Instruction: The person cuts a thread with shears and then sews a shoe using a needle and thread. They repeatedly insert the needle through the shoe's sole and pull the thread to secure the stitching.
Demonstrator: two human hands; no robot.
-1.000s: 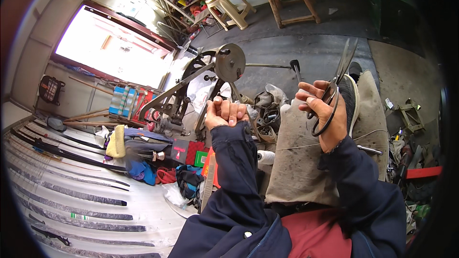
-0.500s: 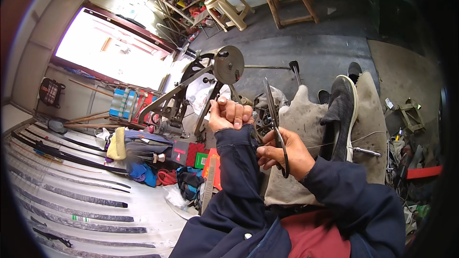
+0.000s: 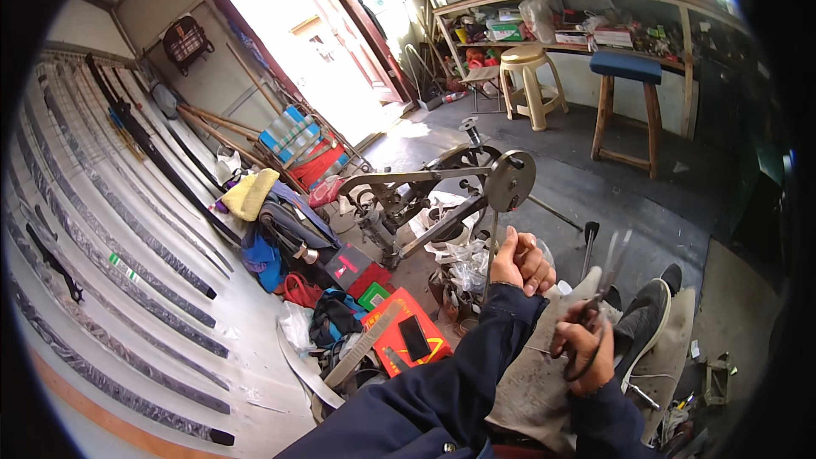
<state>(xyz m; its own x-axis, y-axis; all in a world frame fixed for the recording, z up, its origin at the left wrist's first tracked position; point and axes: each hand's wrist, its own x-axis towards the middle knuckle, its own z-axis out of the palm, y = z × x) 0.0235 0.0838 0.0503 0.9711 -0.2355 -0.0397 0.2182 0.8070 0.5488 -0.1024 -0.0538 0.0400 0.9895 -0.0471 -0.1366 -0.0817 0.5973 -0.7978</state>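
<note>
And here, in the near right of the scene, the right hand [image 3: 586, 348] has the scissors [image 3: 609, 289], fingers wrapped about the handle loops, blades pointing to the far side and blurred. They're above the grey-brown cloth [image 3: 531, 391], just left of the dark shoe [image 3: 642, 323] with its pale sole edge. Over to the left hand [image 3: 523, 263], a little farther out: fingers curled tight into the palm, thumb up, wrist bent, and whether anything sits inside I cannot tell! It's apart from the scissors.

Beyond it to the left stands the metal machine [image 3: 433, 175] with its round disc [image 3: 511, 180]. Nearer, on the left, a dark phone-like slab [image 3: 415, 337] lies on a red box [image 3: 389, 347]. On the far side, a beige stool [image 3: 524, 57] stands left of a blue-topped stool [image 3: 626, 66].
</note>
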